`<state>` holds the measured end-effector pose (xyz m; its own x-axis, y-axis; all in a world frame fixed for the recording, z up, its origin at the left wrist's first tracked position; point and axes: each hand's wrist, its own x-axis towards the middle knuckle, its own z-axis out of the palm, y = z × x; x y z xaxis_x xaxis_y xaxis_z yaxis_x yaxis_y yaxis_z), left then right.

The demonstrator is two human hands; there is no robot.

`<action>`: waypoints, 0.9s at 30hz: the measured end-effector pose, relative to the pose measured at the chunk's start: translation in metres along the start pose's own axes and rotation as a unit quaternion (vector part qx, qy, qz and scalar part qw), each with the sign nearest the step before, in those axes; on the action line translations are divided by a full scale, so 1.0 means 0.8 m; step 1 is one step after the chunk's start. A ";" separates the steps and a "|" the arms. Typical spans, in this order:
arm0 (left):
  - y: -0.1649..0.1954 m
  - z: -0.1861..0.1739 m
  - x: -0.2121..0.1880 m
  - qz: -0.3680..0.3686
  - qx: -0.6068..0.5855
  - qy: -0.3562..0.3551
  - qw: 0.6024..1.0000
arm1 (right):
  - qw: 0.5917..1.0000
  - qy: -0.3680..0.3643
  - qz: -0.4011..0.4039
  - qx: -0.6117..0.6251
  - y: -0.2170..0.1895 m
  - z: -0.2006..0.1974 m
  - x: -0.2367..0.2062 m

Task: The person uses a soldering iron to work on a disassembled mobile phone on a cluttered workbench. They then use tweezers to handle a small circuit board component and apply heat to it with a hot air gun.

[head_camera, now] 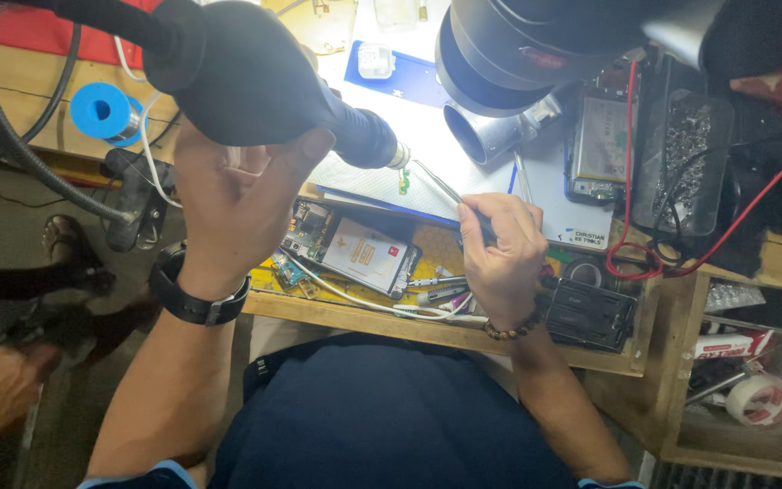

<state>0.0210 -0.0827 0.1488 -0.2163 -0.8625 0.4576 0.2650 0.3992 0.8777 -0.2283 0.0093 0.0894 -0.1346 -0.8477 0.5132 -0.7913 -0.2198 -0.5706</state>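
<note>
Black and bulky, the hot-air gun (255,81) fills the upper left of the view, its thick body wrapped by the left hand (233,195), whose fingers curl closed around the handle while a dark hose runs off from its rear end. The gun's metal nozzle (397,157) points down and to the right at a small green component (404,181) lying on a pale work mat (382,186) on the wooden bench (427,328). The right hand (502,249) is pinched shut on slim metal tweezers (441,186), whose tips reach up and left to a spot just beside the nozzle and the green piece. Below the mat, between the 2 hands, lies an opened phone (359,254) with its circuit board and a pale battery label showing, and a white cable (364,302) trails along the bench edge in front of it. The left wrist carries a black watch (194,297); the right wrist wears a brown bead bracelet (513,330). A microscope head (518,45) hangs over the bench at the top, a blue spool (101,110) sits at the far left, and a roll of tape (760,398) rests on a lower shelf at the right.
</note>
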 end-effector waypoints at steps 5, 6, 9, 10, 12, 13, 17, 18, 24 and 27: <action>0.002 -0.002 -0.004 -0.004 0.013 0.003 1.000 | 1.000 -0.006 -0.014 -0.001 0.002 -0.004 0.000; 0.001 -0.003 -0.005 -0.002 0.016 0.002 1.000 | 1.000 -0.010 -0.016 -0.001 0.001 -0.005 0.000; -0.002 -0.004 -0.007 0.002 0.017 -0.009 1.000 | 1.000 -0.007 -0.011 0.001 0.001 -0.005 0.001; -0.002 -0.005 -0.008 -0.002 0.023 -0.012 1.000 | 1.000 -0.004 -0.011 0.007 0.000 -0.005 0.000; -0.003 -0.006 -0.008 -0.005 0.022 -0.018 1.000 | 1.000 0.002 -0.012 0.018 0.000 -0.004 0.000; -0.003 -0.006 -0.008 -0.003 0.016 -0.022 1.000 | 1.000 0.004 -0.010 0.015 -0.001 -0.005 -0.001; -0.007 -0.004 -0.007 0.008 -0.004 -0.025 1.000 | 0.999 0.011 0.021 0.023 -0.003 -0.004 -0.004; -0.008 -0.004 -0.006 0.010 -0.001 -0.025 1.000 | 0.999 0.013 0.035 0.029 -0.004 -0.004 -0.005; -0.003 -0.005 -0.008 0.006 0.015 -0.017 1.000 | 0.998 -0.002 0.036 0.050 -0.007 -0.007 -0.003; -0.003 -0.004 -0.006 0.005 -0.002 -0.021 1.000 | 0.998 -0.014 0.048 0.046 -0.010 -0.008 -0.001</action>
<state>0.0246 -0.0803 0.1440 -0.2519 -0.8448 0.4720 0.2713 0.4065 0.8724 -0.2255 0.0148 0.0978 -0.1889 -0.8797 0.4363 -0.7174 -0.1798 -0.6731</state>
